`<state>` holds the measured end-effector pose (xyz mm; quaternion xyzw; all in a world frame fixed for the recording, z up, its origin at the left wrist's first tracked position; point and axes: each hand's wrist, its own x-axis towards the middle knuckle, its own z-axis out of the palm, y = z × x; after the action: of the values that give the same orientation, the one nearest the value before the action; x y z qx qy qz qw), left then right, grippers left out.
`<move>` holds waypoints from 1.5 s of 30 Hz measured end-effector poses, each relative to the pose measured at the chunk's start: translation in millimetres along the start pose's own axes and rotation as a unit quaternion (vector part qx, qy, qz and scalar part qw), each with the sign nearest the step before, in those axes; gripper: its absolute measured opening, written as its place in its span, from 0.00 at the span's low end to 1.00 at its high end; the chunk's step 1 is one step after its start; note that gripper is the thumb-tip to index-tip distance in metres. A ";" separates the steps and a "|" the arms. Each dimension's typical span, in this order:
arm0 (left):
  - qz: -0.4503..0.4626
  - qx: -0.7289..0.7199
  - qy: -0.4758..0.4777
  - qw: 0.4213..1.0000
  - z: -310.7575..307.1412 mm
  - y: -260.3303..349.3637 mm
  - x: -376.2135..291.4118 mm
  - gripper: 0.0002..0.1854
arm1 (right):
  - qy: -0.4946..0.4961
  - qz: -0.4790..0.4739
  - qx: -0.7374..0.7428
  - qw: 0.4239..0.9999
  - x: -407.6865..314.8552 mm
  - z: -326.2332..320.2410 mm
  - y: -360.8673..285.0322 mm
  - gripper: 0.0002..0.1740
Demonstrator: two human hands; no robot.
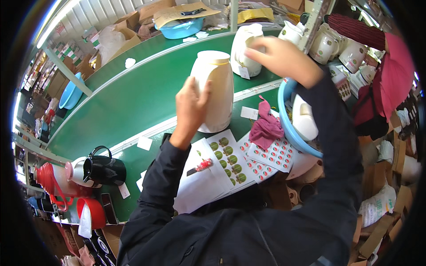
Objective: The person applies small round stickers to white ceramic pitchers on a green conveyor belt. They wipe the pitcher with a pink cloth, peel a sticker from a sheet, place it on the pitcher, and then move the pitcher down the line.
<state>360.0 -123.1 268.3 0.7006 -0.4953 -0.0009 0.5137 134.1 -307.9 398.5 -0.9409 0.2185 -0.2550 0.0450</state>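
My left hand point(194, 109) grips the side of a white thermos jug body point(218, 89), upright at the edge of the green conveyor belt point(133, 89). A thin yellow ring or band runs around its neck. Blurred, my right hand point(274, 56) is raised in front of another white jug point(238, 50) with a hanging paper tag; whether it holds anything cannot be told. Below lie sheets of round green stickers point(229, 156), sheets of red and green stickers point(278, 154), a pink cloth point(266, 128) and a blade with a red-patterned handle point(203, 164).
At right, a blue basin point(284, 113) holds white parts. A black jug point(106, 169), a red thermos point(50, 179) and a red container point(95, 212) stand at left. A co-worker in pink point(396, 79) is near several white jugs at right. Boxes line the far side.
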 end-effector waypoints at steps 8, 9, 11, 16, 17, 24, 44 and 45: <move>-0.099 -0.382 -0.074 0.916 -62.2 -109.5 54.6 0.21 | -0.004 0.246 -0.064 0.967 -228.2 -7.7 -33.7 0.49; -0.105 -0.410 -0.071 0.903 -65.5 -114.6 57.8 0.22 | 0.013 0.268 -0.084 0.960 -232.1 4.0 -38.1 0.52; -0.134 -0.437 -0.073 0.887 -67.1 -129.3 68.5 0.22 | 0.064 0.271 -0.103 0.955 -246.7 26.9 -10.8 0.53; -0.241 -0.481 -0.044 0.842 -65.8 -153.8 84.2 0.23 | 0.079 0.311 -0.081 0.944 -236.5 29.2 9.1 0.52; -0.236 -0.491 -0.045 0.837 -65.8 -154.2 86.0 0.23 | 0.072 0.329 -0.065 0.939 -232.1 26.4 6.7 0.53; -0.022 -0.377 0.164 0.912 36.0 -104.5 96.1 0.23 | 0.081 0.364 -0.168 0.912 -237.4 28.0 -11.2 0.49; 0.039 -0.168 -0.211 0.962 45.0 -93.7 -26.8 0.44 | 0.413 0.430 0.372 0.712 -365.0 -65.8 111.4 0.28; 0.002 -0.155 -0.264 0.952 12.0 -94.7 -42.9 0.40 | 0.416 0.417 0.404 0.700 -370.6 -74.7 104.0 0.30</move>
<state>397.6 -103.6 172.6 0.5862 -0.6083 -0.2620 0.4666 -230.5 -238.6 272.2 -0.4435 0.4613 -0.6392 0.4266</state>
